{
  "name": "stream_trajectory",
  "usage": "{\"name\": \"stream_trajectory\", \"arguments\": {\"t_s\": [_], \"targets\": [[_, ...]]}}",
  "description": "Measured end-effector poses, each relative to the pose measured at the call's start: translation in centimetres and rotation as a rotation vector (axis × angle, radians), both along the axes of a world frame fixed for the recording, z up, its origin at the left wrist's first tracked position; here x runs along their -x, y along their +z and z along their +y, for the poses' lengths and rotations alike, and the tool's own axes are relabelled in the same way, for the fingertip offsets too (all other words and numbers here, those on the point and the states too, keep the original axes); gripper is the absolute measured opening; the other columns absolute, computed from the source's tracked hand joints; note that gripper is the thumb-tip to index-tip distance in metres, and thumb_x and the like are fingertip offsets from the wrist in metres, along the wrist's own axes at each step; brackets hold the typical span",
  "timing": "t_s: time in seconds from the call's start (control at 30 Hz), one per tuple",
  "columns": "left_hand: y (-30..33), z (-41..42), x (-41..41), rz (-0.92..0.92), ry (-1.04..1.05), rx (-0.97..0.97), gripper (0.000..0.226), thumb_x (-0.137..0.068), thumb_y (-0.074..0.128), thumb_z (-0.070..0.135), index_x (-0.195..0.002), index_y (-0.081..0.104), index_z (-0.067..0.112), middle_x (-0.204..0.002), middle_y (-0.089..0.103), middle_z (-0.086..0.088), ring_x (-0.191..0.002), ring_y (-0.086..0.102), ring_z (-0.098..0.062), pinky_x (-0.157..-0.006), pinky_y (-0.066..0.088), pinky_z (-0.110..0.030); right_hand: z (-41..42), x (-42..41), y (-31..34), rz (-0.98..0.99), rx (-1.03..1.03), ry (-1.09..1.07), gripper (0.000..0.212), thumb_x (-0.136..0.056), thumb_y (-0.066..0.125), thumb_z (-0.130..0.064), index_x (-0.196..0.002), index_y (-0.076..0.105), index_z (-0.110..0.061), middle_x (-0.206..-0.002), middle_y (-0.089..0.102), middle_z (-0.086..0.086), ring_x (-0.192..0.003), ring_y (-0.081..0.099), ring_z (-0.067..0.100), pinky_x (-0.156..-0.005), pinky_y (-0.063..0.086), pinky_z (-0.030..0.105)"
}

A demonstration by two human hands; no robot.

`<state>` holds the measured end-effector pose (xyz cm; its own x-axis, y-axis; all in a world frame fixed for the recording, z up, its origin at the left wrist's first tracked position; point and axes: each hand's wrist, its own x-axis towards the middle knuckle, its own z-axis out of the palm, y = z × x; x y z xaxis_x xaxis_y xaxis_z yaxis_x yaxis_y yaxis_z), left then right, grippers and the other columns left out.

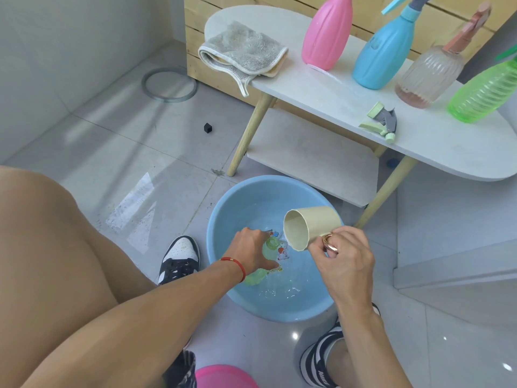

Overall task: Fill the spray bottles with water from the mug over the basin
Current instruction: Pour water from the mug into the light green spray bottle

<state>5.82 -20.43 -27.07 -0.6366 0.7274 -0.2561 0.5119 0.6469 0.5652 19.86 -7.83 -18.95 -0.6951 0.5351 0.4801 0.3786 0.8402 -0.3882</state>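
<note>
Head view: left hand [253,252] grips green bottle [270,249] upright inside basin [223,208], so spills land there. Right hand [342,256] holds mug [310,226] by handle, tipped toward 9 o'clock over bottle's mouth. Table [419,141] at 1 o'clock holds remaining bottles.

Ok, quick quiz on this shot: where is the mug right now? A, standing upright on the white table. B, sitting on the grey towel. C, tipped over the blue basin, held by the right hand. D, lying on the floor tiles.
C: the mug is tilted on its side above the blue basin, its handle gripped by the right hand, mouth toward the green bottle held by the left hand.
</note>
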Motion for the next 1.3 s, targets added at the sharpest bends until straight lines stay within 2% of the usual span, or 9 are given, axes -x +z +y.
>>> {"name": "stream_trajectory", "arguments": {"t_s": [0.13, 0.3, 0.7, 0.87, 0.97, 1.03, 1.13, 1.23, 1.3], "targets": [[0.0, 0.1, 0.0, 0.006, -0.020, 0.015, 0.054, -0.067, 0.088, 0.051, -0.090, 0.067, 0.006, -0.073, 0.065, -0.010, -0.071, 0.052, -0.029, -0.069, 0.051, -0.040, -0.1, -0.1, 0.0, 0.008, -0.034, 0.009, 0.041, -0.074, 0.077, 0.002, -0.051, 0.045, -0.009, -0.052, 0.046, -0.001, -0.081, 0.058, 0.024, -0.069, 0.034, 0.013], [0.0, 0.0, -0.2, 0.011, -0.033, 0.026, 0.053, -0.067, 0.087, 0.051, -0.078, 0.057, 0.010, -0.060, 0.046, 0.000, -0.065, 0.044, -0.025, -0.061, 0.042, -0.035, 0.1, -0.2, -0.3, 0.023, -0.087, 0.036, 0.034, -0.076, 0.076, 0.002, -0.055, 0.051, -0.008, -0.056, 0.051, 0.000, -0.087, 0.058, 0.023, -0.071, 0.038, 0.013], [-0.3, 0.3, -0.4, -0.009, -0.031, 0.024, 0.054, -0.066, 0.087, 0.052, -0.085, 0.064, 0.007, -0.068, 0.055, -0.002, -0.069, 0.048, -0.026, -0.065, 0.043, -0.036, 0.4, -0.5, -0.5, 0.090, -0.289, 0.160, 0.030, -0.088, 0.065, 0.000, -0.061, 0.053, -0.006, -0.061, 0.049, 0.001, -0.089, 0.062, 0.030, -0.083, 0.052, 0.028], [-0.6, 0.5, -0.4, -0.023, -0.028, 0.013, 0.051, -0.066, 0.088, 0.049, -0.080, 0.062, 0.007, -0.059, 0.043, 0.005, -0.067, 0.046, -0.025, -0.060, 0.036, -0.032, 0.8, -0.6, -1.1, 0.042, -0.314, 0.211, 0.030, -0.093, 0.061, -0.005, -0.064, 0.055, -0.007, -0.065, 0.050, 0.001, -0.089, 0.065, 0.031, -0.089, 0.051, 0.029], [-0.9, 0.5, -0.3, -0.036, -0.019, 0.018, 0.053, -0.065, 0.088, 0.051, -0.083, 0.064, 0.007, -0.063, 0.052, 0.000, -0.067, 0.048, -0.025, -0.062, 0.047, -0.037, 0.8, -0.6, -1.4, 0.052, -0.328, 0.233, 0.030, -0.092, 0.061, -0.003, -0.064, 0.054, -0.009, -0.065, 0.049, 0.002, -0.087, 0.066, 0.032, -0.090, 0.051, 0.028], [-1.1, 0.6, -0.2, -0.045, -0.017, 0.031, 0.055, -0.066, 0.088, 0.052, -0.089, 0.067, 0.006, -0.070, 0.059, -0.005, -0.069, 0.051, -0.026, -0.070, 0.052, -0.041, 0.8, -0.5, -1.6, 0.069, -0.285, 0.222, 0.031, -0.091, 0.063, -0.002, -0.062, 0.053, -0.008, -0.065, 0.052, 0.001, -0.090, 0.065, 0.029, -0.090, 0.050, 0.024], [-1.3, 0.6, 0.0, -0.069, 0.005, 0.029, 0.056, -0.064, 0.088, 0.055, -0.085, 0.065, 0.008, -0.066, 0.055, -0.004, -0.071, 0.048, -0.026, -0.069, 0.050, -0.039, 1.6, -0.5, -2.9, 0.040, -0.016, 0.073, 0.038, -0.089, 0.071, -0.003, -0.058, 0.050, -0.011, -0.064, 0.054, -0.002, -0.095, 0.062, 0.026, -0.082, 0.041, 0.015], [-1.4, 0.3, 0.4, -0.160, 0.080, -0.025, 0.056, -0.059, 0.090, 0.056, -0.081, 0.066, 0.011, -0.067, 0.059, -0.006, -0.073, 0.054, -0.026, -0.069, 0.051, -0.037, 3.2, -0.9, -6.1, -0.150, 0.224, -0.062, 0.042, -0.098, 0.066, -0.014, -0.060, 0.048, -0.014, -0.067, 0.055, 0.002, -0.090, 0.058, 0.035, -0.075, 0.037, 0.027], [-1.5, -0.2, 0.7, -0.222, 0.117, -0.071, 0.050, -0.058, 0.092, 0.054, -0.072, 0.063, 0.015, -0.065, 0.058, -0.003, -0.066, 0.055, -0.018, -0.061, 0.048, -0.025, 4.0, -1.1, -8.6, -0.292, 0.297, -0.109, 0.045, -0.102, 0.056, -0.019, -0.058, 0.054, -0.009, -0.063, 0.057, 0.010, -0.083, 0.057, 0.038, -0.073, 0.041, 0.035]]}}
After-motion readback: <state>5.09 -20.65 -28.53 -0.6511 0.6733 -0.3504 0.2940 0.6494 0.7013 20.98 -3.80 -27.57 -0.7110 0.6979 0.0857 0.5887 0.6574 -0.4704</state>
